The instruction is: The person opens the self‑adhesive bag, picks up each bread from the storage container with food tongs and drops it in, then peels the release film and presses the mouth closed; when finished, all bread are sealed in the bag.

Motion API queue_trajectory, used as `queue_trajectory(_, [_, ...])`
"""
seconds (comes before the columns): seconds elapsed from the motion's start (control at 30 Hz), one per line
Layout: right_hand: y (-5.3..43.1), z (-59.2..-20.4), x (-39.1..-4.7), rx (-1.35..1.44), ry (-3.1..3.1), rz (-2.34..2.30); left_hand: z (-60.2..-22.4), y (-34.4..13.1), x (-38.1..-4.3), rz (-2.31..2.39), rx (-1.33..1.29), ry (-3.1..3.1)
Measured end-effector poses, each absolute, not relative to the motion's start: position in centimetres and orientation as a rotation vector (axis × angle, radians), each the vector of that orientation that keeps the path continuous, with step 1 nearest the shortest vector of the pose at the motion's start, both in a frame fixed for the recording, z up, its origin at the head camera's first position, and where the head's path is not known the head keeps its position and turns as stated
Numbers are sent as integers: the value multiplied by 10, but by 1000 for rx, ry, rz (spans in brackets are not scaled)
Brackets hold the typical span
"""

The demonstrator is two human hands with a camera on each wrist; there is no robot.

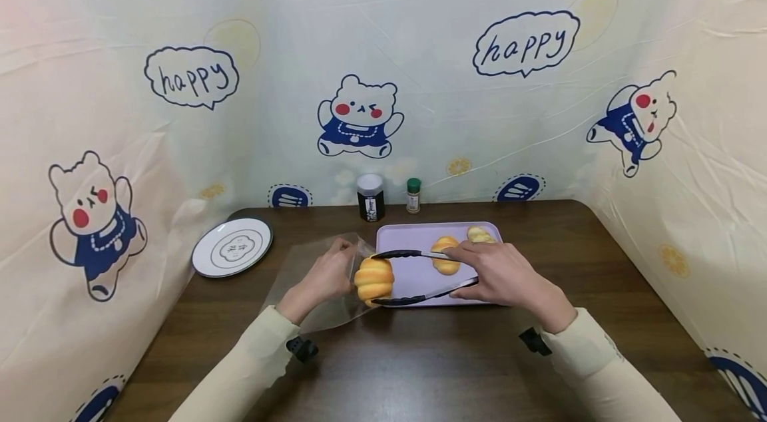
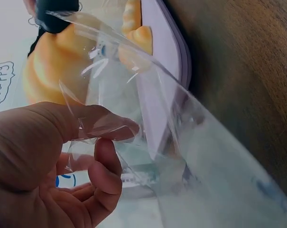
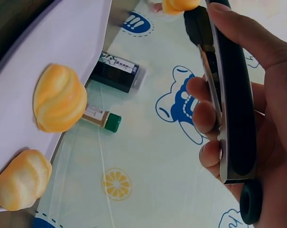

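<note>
Golden-orange, plump, ridged bread roll is at the left edge of the lilac rectangular tray, squeezed between black-tipped metal tongs that the right hand grips over the tray. The left hand, nearer the roll and left of the tray, pinches a clear, glossy plastic bag, the roll at its mouth, long axis hard to judge. On the tray lie a golden twisted roll and a paler ridged roll
</note>
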State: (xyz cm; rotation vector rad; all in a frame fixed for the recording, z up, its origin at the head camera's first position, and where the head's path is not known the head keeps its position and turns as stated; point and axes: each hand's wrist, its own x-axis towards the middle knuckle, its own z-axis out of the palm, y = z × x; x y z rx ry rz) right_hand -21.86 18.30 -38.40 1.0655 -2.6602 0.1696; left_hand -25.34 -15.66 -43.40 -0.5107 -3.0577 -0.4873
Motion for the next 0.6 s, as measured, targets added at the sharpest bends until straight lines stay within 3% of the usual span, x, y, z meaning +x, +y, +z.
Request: queue_trajectory(0.6, [182, -385, -220, 1075, -2637, 210, -435, -156, -251, -617, -533, -3085])
